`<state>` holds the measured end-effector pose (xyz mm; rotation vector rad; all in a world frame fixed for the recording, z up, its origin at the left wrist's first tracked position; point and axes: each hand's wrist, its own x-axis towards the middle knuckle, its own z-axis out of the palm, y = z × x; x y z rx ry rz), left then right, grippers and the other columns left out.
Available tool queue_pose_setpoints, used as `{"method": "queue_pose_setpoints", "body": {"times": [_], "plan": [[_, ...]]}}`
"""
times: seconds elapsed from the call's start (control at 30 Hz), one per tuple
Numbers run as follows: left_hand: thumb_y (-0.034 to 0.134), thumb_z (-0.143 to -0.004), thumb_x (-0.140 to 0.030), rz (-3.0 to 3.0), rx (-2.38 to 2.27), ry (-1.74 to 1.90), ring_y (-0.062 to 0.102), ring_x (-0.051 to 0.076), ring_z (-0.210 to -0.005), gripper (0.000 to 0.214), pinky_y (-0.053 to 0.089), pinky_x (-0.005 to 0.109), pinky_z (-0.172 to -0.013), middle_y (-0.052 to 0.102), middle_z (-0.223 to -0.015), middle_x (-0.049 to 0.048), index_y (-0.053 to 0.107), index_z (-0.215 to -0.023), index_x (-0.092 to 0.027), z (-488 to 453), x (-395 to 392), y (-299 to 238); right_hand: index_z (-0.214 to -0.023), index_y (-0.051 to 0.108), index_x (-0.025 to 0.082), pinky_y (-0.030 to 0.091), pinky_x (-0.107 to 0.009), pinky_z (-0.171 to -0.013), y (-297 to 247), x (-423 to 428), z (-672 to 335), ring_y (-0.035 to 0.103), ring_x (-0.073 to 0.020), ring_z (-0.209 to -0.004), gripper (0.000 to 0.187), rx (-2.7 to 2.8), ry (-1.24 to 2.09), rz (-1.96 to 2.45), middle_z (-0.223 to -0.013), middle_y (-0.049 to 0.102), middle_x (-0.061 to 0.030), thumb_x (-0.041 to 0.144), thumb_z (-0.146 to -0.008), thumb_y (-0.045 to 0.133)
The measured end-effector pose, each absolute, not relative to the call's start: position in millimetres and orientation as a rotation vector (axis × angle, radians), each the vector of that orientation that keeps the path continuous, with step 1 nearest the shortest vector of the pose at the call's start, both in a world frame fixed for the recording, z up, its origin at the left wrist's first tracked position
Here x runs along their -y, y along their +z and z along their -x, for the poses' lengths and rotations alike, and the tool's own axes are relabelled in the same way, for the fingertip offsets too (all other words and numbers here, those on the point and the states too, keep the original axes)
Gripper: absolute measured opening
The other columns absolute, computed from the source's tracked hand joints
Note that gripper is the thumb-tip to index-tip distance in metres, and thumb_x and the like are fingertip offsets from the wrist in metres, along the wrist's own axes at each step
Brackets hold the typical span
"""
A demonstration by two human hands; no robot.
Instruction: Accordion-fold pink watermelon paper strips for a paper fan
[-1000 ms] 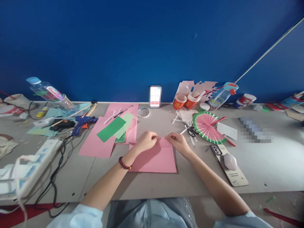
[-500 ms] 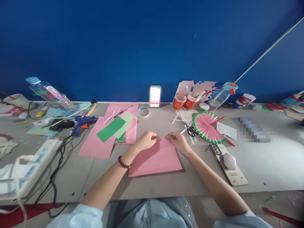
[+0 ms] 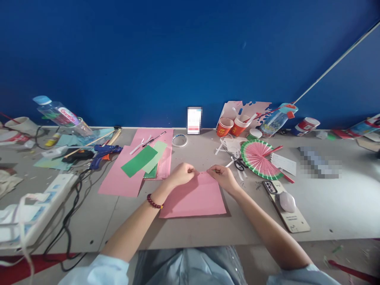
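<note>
A pink sheet of paper [image 3: 194, 200] lies in front of me, its near edge lifted a little over the grey table. My left hand [image 3: 184, 174] pinches the far edge near its left corner, with a dark red bead bracelet on that wrist. At the far right corner my right hand [image 3: 221, 175] grips the same edge between thumb and fingers. The fingertips hide parts of the edge. To the left lie more pink sheets [image 3: 118, 184] with green paper strips [image 3: 139, 161] on top. A roll of tape [image 3: 179, 140] rests beyond my hands.
A watermelon-patterned paper fan [image 3: 258, 158], black scissors [image 3: 239, 164] and red paper cups [image 3: 225, 127] stand or lie at right. Nearer is a phone [image 3: 286, 208]. At left are a blue glue gun [image 3: 103, 154], a power strip [image 3: 44, 208] with cables and a plastic bottle [image 3: 59, 113].
The near edge of the pink sheet has shifted slightly away from me and to the left. Both hands keep their pinch on the far edge, the left hand moving a touch left.
</note>
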<state>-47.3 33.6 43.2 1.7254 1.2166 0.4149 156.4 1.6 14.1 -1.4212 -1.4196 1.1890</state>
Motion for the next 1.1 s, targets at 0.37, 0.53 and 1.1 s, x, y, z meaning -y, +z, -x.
{"method": "queue_pose_setpoints", "body": {"times": [0.37, 0.53, 1.1], "plan": [[0.054, -0.078, -0.038, -1.85, -1.286, 0.492, 0.053, 0.015, -0.058, 0.028, 0.034, 0.025, -0.053, 0.064, -0.063, 0.0028, 0.067, -0.067, -0.015, 43, -28, 48, -0.074, 0.068, 0.015, 0.042, -0.025, -0.055, 26, 0, -158, 0.055, -0.0152, -0.058, 0.047, 1.217, 1.427, 1.362, -0.061, 0.061, -0.0022, 0.061, -0.075, 0.057], [0.051, -0.078, -0.034, -1.844, -1.247, 0.459, 0.051, 0.014, -0.056, 0.027, 0.033, 0.024, -0.052, 0.063, -0.062, 0.0018, 0.068, -0.07, -0.015, 45, -28, 48, -0.073, 0.067, 0.016, 0.037, -0.024, -0.052, 19, -2, -158, 0.051, -0.0128, -0.056, 0.035, 1.313, 1.266, 1.394, -0.061, 0.06, -0.0001, 0.051, -0.07, 0.067], [0.056, -0.073, -0.038, -1.675, -1.214, 0.4, 0.049, 0.013, -0.056, 0.028, 0.033, 0.023, -0.051, 0.06, -0.06, 0.001, 0.067, -0.07, -0.013, 51, -37, 44, -0.071, 0.067, 0.017, 0.036, -0.024, -0.052, 11, -6, -163, 0.052, -0.0137, -0.056, 0.03, 1.375, 1.182, 1.445, -0.062, 0.061, -0.0005, 0.046, -0.074, 0.061]]}}
